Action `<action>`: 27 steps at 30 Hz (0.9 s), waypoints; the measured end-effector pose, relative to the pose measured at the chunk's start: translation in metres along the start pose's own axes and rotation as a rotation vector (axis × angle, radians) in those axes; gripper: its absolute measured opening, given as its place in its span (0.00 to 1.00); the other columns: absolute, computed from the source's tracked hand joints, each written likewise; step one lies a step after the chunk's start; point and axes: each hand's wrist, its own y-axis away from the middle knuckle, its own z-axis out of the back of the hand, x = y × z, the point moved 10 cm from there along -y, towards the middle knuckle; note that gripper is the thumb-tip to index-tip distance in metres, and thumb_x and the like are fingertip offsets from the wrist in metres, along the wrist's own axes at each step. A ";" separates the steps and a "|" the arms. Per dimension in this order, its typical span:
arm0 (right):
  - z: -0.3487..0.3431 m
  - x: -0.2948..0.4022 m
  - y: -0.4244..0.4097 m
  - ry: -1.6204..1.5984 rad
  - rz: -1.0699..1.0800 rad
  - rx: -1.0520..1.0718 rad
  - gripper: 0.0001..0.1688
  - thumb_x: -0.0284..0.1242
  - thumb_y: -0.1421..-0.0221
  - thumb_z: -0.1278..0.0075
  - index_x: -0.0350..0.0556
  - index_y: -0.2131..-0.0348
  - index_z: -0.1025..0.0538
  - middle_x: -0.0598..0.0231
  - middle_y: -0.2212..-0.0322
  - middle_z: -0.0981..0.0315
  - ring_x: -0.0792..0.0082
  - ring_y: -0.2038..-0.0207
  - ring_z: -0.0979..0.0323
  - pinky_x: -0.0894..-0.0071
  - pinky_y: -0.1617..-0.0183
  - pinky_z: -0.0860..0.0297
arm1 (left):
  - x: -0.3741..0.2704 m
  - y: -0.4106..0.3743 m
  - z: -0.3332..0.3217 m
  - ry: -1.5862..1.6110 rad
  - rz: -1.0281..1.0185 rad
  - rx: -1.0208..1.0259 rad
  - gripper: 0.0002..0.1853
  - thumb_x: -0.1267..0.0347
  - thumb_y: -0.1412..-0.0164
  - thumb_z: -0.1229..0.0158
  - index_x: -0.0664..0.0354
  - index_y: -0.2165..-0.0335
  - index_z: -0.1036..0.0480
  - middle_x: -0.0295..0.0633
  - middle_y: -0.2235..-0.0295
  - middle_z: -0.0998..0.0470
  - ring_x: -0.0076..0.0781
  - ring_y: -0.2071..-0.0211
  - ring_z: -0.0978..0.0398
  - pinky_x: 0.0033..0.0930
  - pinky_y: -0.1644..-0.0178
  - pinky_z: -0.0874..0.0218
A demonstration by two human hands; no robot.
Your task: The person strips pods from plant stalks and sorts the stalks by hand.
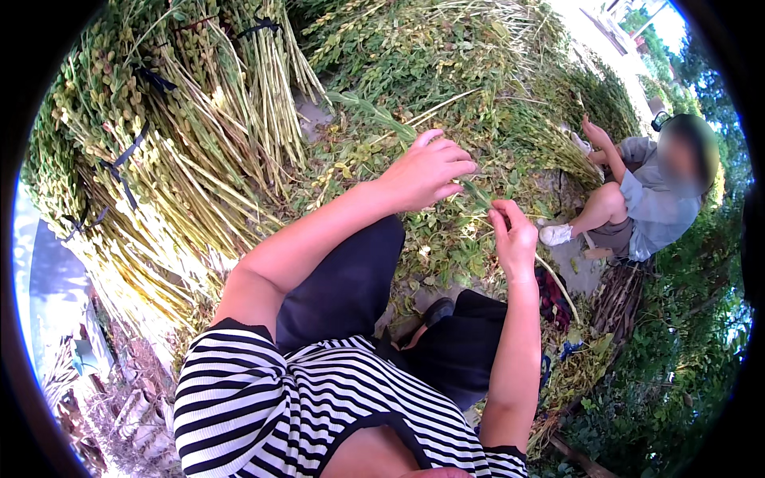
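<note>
My right hand (pixel 513 236) pinches a long green stalk (pixel 559 281) between thumb and fingertips. Its bare pale end hangs down past my right wrist. The leafy, pod-bearing top (pixel 376 115) of what looks like the same stalk points away to the upper left. Over its middle part hovers my left hand (pixel 427 172), with fingers curved and somewhat spread. The palm hides that stretch, so whether the left fingers grip it does not show. Leaf litter (pixel 442 251) covers the ground below both hands.
Bundles of sesame-like stalks (pixel 197 161), tied with dark strips (pixel 122 161), lean at the left. Loose green plants (pixel 412 48) are heaped ahead. Another person (pixel 651 191) sits at the right beside more stalks (pixel 556 149). Dark red cloth (pixel 551 299) lies near my right forearm.
</note>
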 end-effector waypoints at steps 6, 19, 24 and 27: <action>0.012 -0.028 0.001 -0.061 -0.252 -0.044 0.08 0.26 0.42 0.55 0.40 0.63 0.28 0.74 0.78 0.31 0.85 0.76 0.40 0.84 0.73 0.42 | 0.110 0.047 0.058 -0.019 0.421 -0.337 0.12 0.73 0.47 0.46 0.58 0.62 0.27 0.39 0.65 0.23 0.34 0.59 0.27 0.35 0.51 0.41; 0.007 -0.043 -0.014 -0.176 -0.284 -0.080 0.09 0.26 0.42 0.54 0.39 0.63 0.28 0.72 0.78 0.29 0.85 0.74 0.35 0.85 0.71 0.39 | 0.318 0.362 -0.119 -0.118 1.529 0.368 0.28 0.61 0.46 0.47 0.63 0.50 0.42 0.53 0.51 0.34 0.51 0.50 0.35 0.43 0.48 0.42; 0.015 -0.046 -0.011 -0.132 -0.341 -0.086 0.09 0.26 0.42 0.54 0.39 0.63 0.28 0.70 0.77 0.27 0.85 0.73 0.33 0.85 0.70 0.39 | 0.290 0.329 -0.118 -0.123 1.531 0.549 0.27 0.59 0.50 0.44 0.58 0.52 0.36 0.48 0.50 0.34 0.46 0.48 0.36 0.42 0.46 0.44; 0.016 -0.043 -0.012 -0.152 -0.310 -0.090 0.10 0.26 0.42 0.54 0.38 0.63 0.28 0.70 0.77 0.27 0.85 0.73 0.33 0.85 0.70 0.38 | 0.294 0.338 -0.116 -0.051 1.491 0.534 0.21 0.60 0.56 0.42 0.51 0.60 0.28 0.46 0.56 0.29 0.44 0.54 0.31 0.42 0.51 0.41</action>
